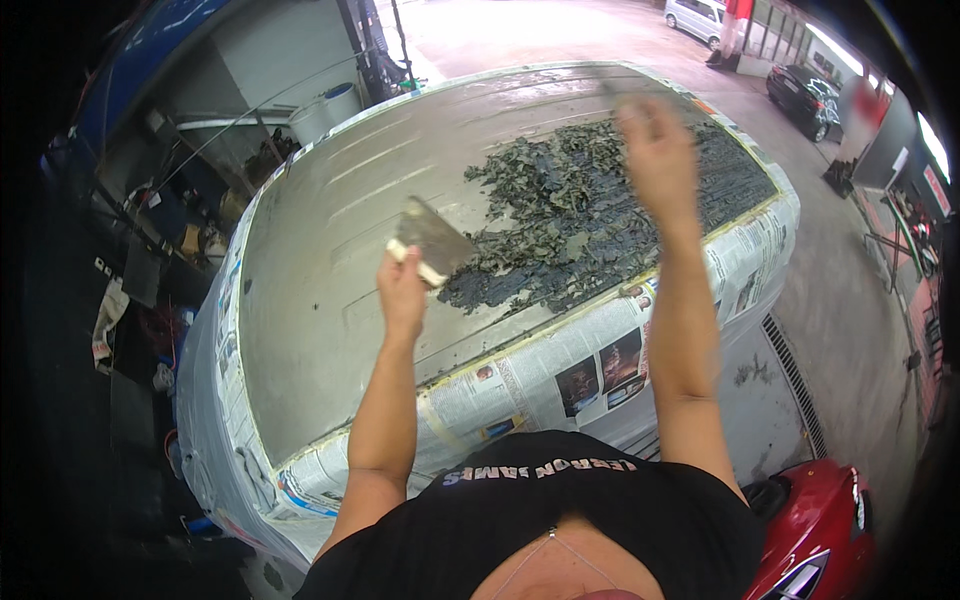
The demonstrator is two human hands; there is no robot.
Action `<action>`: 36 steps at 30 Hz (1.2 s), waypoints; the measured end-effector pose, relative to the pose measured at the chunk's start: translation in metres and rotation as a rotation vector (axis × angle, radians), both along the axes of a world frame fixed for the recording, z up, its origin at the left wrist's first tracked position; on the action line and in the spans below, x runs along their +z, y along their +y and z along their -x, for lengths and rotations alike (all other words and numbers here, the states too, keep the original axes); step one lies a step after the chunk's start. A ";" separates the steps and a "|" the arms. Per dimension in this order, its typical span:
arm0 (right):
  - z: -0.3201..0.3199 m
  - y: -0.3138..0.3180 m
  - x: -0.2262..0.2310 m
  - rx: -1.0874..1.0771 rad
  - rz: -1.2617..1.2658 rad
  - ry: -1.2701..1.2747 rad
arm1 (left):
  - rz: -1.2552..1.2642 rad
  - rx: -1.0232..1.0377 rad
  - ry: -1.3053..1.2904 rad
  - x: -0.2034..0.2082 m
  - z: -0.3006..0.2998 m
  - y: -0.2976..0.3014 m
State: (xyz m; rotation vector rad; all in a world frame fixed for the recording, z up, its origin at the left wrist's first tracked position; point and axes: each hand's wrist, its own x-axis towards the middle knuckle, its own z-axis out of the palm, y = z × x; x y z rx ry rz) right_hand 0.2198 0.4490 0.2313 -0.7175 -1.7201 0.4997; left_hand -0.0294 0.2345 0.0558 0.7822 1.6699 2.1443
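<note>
My left hand [402, 292] grips the pale handle edge of a wide flat scraper [437, 238]. Its grey blade lies over the bare metal of a vehicle roof [330, 290], beside the left edge of a heap of loosened dark paint flakes [555, 200]. My right hand [660, 145] is above the far right part of the flakes, smeared by motion. A faint dark streak shows at its fingertips, but I cannot make out whether it holds something. Darker, wrinkled coating [728, 165] covers the roof's right end.
Taped newspaper [530, 375] and clear plastic sheeting [225, 440] wrap the roof's edges. White buckets [325, 112] stand at the far left. A red vehicle [815, 525] is at lower right; a black car [803, 98] and a person [862, 110] are farther off.
</note>
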 end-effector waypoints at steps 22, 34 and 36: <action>-0.037 -0.074 -0.192 0.373 0.690 0.122 | -0.506 0.020 -0.705 -0.014 -0.033 -0.159; 0.020 -0.188 -0.208 0.538 0.760 0.366 | -0.433 -0.362 -0.840 -0.010 -0.151 -0.057; 0.017 -0.188 -0.221 0.566 0.734 0.429 | -0.399 -0.345 -0.876 -0.008 -0.155 -0.058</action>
